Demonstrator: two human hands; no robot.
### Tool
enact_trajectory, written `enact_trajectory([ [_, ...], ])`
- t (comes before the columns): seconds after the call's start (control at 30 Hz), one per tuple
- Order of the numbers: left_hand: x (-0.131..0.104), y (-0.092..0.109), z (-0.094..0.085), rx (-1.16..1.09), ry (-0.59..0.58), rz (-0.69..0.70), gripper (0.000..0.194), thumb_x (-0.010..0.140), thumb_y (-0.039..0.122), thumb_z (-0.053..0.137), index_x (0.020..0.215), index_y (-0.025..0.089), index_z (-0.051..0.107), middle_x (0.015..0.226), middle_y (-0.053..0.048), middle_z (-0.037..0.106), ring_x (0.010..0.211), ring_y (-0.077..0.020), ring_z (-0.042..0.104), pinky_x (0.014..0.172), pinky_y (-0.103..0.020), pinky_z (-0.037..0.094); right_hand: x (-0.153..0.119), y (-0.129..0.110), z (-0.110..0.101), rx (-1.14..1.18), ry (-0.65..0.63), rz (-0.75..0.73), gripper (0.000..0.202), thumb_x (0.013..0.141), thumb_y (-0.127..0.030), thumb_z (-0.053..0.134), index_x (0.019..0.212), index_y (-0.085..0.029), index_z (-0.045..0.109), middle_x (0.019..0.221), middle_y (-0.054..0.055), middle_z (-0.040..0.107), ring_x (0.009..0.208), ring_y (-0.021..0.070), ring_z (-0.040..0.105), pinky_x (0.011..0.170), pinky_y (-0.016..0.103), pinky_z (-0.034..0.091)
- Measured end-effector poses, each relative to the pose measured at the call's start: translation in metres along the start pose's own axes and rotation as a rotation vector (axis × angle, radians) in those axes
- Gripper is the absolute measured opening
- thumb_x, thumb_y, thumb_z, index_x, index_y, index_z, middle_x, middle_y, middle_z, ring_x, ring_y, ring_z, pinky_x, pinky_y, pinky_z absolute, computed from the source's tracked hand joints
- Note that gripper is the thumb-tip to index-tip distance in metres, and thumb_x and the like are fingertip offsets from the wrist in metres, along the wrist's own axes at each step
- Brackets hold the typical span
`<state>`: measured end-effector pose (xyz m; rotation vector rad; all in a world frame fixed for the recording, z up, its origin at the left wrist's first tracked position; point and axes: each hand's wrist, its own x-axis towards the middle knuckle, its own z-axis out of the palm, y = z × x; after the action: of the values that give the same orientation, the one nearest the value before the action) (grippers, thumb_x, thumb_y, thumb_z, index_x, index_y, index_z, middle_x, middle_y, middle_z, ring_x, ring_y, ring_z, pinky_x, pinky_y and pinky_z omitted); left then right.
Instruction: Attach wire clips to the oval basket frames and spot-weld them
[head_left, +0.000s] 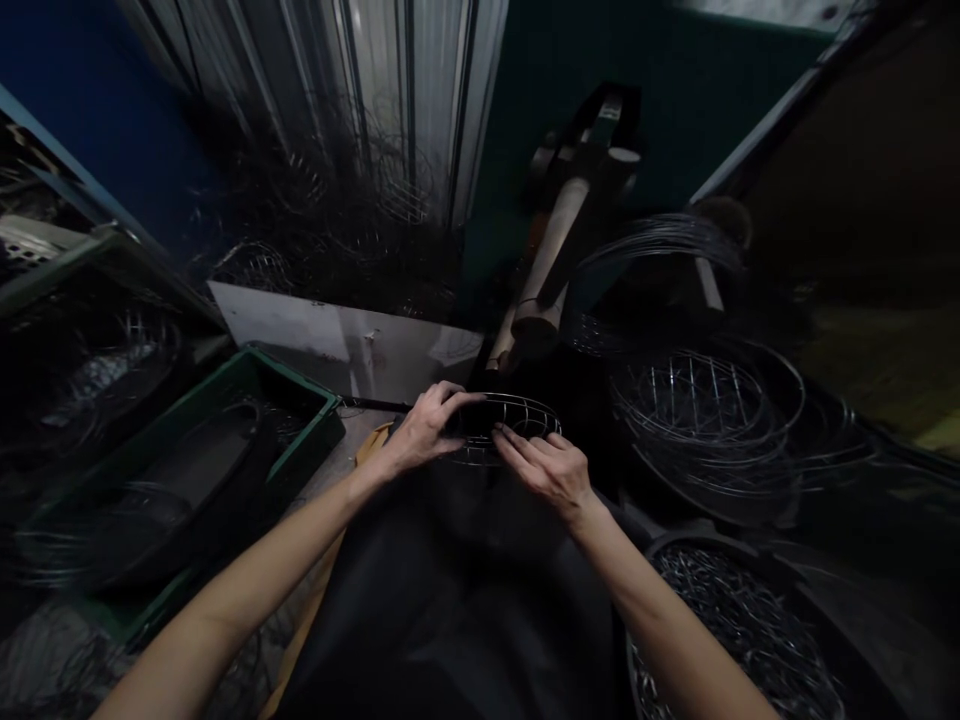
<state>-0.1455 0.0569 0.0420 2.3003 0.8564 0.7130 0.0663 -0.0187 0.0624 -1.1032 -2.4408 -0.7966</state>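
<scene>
A round wire basket (517, 405) of thin shiny metal is held between my two hands, just past the dark apron on my lap. My left hand (427, 430) grips its left rim, thumb and fingers closed around the wire. On the near right side, my right hand (544, 465) has its fingers closed on the basket's wires. Part of the basket's lower side is hidden behind my hands. Right beyond it stands a machine (551, 260) with pale cylindrical arms, which the basket does not clearly touch.
At right, round wire grids (697, 400) are stacked above a tub of small metal pieces (742, 610). Wire coils (667, 240) hang behind. A green crate (300, 400) sits at left. A pale metal panel (345, 340) fronts a heap of tangled wire (337, 210).
</scene>
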Motion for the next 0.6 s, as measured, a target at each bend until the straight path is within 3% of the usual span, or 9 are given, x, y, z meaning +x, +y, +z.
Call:
enact_trajectory([
  [0.37, 0.0047, 0.0032, -0.0007, 0.049, 0.041, 0.002, 0.063, 0.069, 0.011, 0.062, 0.127, 0.025, 0.043, 0.113, -0.008, 0.044, 0.107, -0.0249, 0.046, 0.094, -0.043, 0.041, 0.0061, 0.0041, 0.0007, -0.078, 0.049, -0.02, 0.017, 0.084, -0.013, 0.056, 0.095, -0.017, 0.068, 0.101, 0.002, 0.07, 0.056, 0.0074, 0.05, 0.055, 0.028, 0.032],
  [0.6, 0.0041, 0.0064, 0.0058, 0.166, 0.092, -0.027, 0.063, 0.071, 0.013, 0.063, 0.129, 0.026, 0.042, 0.115, -0.008, 0.043, 0.108, -0.0263, 0.045, 0.093, -0.045, 0.042, 0.0008, -0.0002, 0.0096, -0.06, -0.03, 0.031, 0.024, 0.086, -0.012, 0.051, 0.104, -0.018, 0.065, 0.106, 0.005, 0.069, 0.056, 0.0078, 0.051, 0.056, 0.029, 0.032],
])
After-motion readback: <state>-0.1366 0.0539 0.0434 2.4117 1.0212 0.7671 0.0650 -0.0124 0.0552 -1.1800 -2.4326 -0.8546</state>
